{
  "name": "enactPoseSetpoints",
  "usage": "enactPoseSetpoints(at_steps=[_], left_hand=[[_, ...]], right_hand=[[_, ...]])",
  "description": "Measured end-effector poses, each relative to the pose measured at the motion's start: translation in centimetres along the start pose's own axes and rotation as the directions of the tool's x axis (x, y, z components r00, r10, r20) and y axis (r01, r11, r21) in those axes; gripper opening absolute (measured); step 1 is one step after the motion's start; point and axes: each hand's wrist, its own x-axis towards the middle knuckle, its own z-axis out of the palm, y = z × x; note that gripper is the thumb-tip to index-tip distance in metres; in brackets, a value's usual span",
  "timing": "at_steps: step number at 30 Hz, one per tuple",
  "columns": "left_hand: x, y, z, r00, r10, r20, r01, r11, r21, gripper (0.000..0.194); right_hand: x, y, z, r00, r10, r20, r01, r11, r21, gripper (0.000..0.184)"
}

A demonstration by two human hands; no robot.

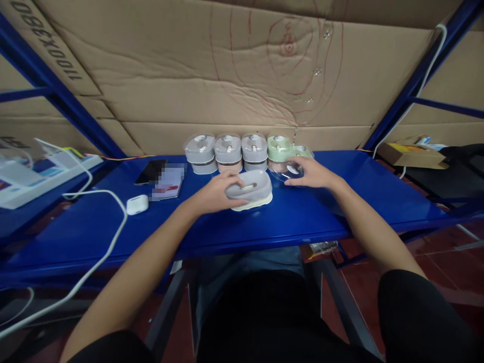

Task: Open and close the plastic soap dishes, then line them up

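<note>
My left hand (221,192) is wrapped round the left end of a grey rounded plastic box (260,185), which sits on a scalloped cream-coloured piece (260,202) on the table. To the right, my right hand (312,173) has its thumb and fingers curved round the right end of a clear plastic lid (282,175) with a round sticker. Whether the lid lies on another box is hard to see. Just behind it stands a green box (278,151) under a clear cover, with another green piece (303,150) beside it, partly behind my fingers.
Stacked grey boxes (228,149) with clear covers line the back of the blue table (212,229). On the left lie a dark phone (150,172), a second phone (172,186), a white earbud case (137,204) and a white cable (123,217). Cardboard (170,65) walls the back.
</note>
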Motion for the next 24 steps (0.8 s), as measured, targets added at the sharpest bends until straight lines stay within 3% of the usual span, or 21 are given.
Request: enactPoseSetpoints(at_steps=[3,7,11,15,19,24], left_hand=[[0.0,0.7,1.7,0.997,0.0,0.074,-0.001,1.0,0.008,0.054],[0.3,1.2,3.0,0.999,-0.001,0.05,0.002,1.0,-0.018,0.072],[0.9,1.8,3.9,0.997,-0.076,0.016,0.077,0.989,-0.125,0.099],[1.4,1.8,4.9,0.993,-0.118,-0.017,0.11,0.96,-0.259,0.111],[1.7,2.0,5.7,0.993,-0.112,-0.03,0.095,0.936,-0.338,0.122],[1.5,2.3,6.2,0.981,-0.188,-0.044,0.161,0.921,-0.355,0.141]], right_hand=[[-0.1,0.0,-0.2,0.997,0.023,-0.069,-0.023,1.0,0.002,0.091],[-0.2,-1.0,-0.1,0.993,-0.029,-0.116,0.035,0.998,0.052,0.094],[-0.4,-3.3,0.6,0.98,-0.2,-0.021,0.201,0.973,0.117,0.09],[-0.4,-5.4,2.0,0.941,-0.329,0.075,0.32,0.941,0.111,0.091],[0.2,-6.1,2.9,0.921,-0.366,0.133,0.356,0.93,0.093,0.096],[0.6,-6.1,2.9,0.914,-0.374,0.159,0.368,0.927,0.066,0.092]])
